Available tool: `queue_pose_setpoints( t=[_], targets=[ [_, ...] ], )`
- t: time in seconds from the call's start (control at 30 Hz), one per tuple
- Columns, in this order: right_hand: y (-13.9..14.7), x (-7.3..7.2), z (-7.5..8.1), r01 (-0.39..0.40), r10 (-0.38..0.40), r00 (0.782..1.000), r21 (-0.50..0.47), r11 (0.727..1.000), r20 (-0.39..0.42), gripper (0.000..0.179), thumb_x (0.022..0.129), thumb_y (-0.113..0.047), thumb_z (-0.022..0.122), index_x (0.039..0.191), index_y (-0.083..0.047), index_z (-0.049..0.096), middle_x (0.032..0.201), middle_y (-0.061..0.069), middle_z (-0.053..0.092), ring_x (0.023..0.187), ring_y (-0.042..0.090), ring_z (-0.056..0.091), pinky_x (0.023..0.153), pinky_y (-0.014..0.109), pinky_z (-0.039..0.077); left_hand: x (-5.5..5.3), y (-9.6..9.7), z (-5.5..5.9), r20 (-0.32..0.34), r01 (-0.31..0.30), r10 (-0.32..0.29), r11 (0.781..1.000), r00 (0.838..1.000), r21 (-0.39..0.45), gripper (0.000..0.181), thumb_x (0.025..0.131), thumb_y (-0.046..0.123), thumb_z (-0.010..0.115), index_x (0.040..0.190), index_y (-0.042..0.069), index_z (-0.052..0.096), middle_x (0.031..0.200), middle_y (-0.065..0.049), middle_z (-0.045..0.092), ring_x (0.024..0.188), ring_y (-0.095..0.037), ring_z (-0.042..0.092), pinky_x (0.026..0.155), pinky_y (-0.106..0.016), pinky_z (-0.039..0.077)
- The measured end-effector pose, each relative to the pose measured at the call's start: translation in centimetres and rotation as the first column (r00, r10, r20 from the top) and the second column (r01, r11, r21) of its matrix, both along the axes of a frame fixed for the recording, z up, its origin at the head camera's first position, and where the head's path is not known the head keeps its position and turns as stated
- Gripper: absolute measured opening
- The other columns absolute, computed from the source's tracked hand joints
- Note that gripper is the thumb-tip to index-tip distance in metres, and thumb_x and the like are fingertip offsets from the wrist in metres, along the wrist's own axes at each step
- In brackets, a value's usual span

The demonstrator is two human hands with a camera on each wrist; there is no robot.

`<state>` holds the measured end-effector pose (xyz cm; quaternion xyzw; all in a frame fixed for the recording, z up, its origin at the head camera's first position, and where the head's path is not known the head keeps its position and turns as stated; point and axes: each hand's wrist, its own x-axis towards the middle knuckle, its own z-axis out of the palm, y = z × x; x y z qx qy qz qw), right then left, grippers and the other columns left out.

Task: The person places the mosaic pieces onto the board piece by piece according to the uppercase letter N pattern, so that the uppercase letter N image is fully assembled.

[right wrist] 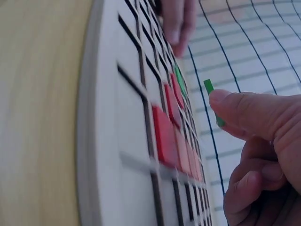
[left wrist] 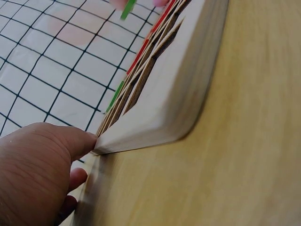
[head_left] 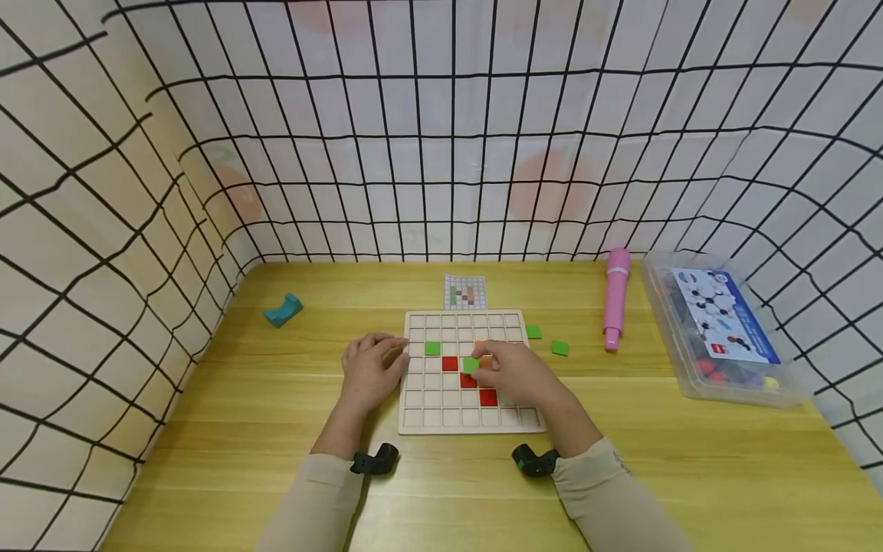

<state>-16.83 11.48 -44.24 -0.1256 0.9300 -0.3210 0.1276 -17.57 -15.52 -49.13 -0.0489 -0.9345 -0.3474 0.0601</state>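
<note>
A pale wooden grid board lies on the table. My right hand pinches a green square tile between thumb and fingers above the grid; in the right wrist view this tile is held clear of the board. Three red tiles sit in cells on a diagonal, and another green tile sits to their upper left. Orange tiles are partly hidden behind my right hand. My left hand rests at the board's left side, its thumb touching the edge.
A small printed pattern card lies behind the board. Two loose green tiles lie right of it. Further right are a pink pen-shaped object and a clear plastic box. A teal curved block lies left. Black wire mesh encloses the table.
</note>
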Motion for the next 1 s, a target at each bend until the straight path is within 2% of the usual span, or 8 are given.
queue_pose_setpoints(
  t=[0.27,0.5,0.57,0.7,1.0],
  targets=[
    [-3.8,-0.8,-0.1,-0.051,0.056,0.996,0.069,0.996,-0.07,0.028,0.093,-0.032,0.074,0.117,-0.019,0.071,0.053,-0.006,0.047,0.051,0.012,0.04,0.053,0.028,0.033,-0.2,0.0,0.2,-0.009,0.001,-0.001,1.0,1.0,0.001,0.032,0.097,0.031,0.068,0.126,0.018,0.073,0.135,-0.012,0.062,0.13,-0.04,0.045,0.116,-0.061,0.019],
    [-5.7,-1.3,-0.1,-0.059,0.074,0.992,0.144,0.988,-0.098,0.027,0.092,-0.031,0.074,0.116,-0.018,0.072,0.071,-0.006,0.065,0.061,0.014,0.049,0.057,0.029,0.039,0.0,0.2,0.2,-0.001,0.007,-0.007,1.0,1.0,0.006,0.032,0.097,0.031,0.068,0.126,0.019,0.073,0.135,-0.013,0.062,0.13,-0.041,0.045,0.117,-0.061,0.018],
    [-6.0,-1.4,-0.2,-0.049,0.063,0.994,0.153,0.987,-0.088,0.026,0.092,-0.031,0.074,0.115,-0.019,0.072,0.075,-0.007,0.066,0.062,0.014,0.05,0.056,0.029,0.04,0.0,0.2,0.2,-0.002,0.008,-0.008,1.0,1.0,0.008,0.031,0.097,0.031,0.069,0.125,0.019,0.073,0.135,-0.013,0.062,0.129,-0.041,0.045,0.117,-0.061,0.018],
    [-6.4,-1.4,-0.2,-0.034,0.046,0.996,0.155,0.987,-0.076,0.025,0.092,-0.028,0.073,0.115,-0.018,0.072,0.071,-0.005,0.063,0.059,0.015,0.048,0.054,0.03,0.038,0.2,0.3,0.1,0.002,0.01,-0.01,1.0,1.0,0.011,0.032,0.097,0.031,0.069,0.125,0.019,0.073,0.135,-0.013,0.062,0.129,-0.04,0.045,0.117,-0.06,0.018],
    [-6.9,-1.7,-0.6,-0.045,0.062,0.994,0.181,0.982,-0.092,0.026,0.093,-0.03,0.074,0.116,-0.018,0.072,0.076,-0.006,0.065,0.067,0.015,0.052,0.059,0.03,0.041,0.2,0.1,0.1,-0.004,0.002,-0.001,1.0,1.0,0.013,0.031,0.097,0.031,0.069,0.125,0.019,0.074,0.135,-0.012,0.062,0.129,-0.039,0.045,0.117,-0.061,0.019]
  ],
)
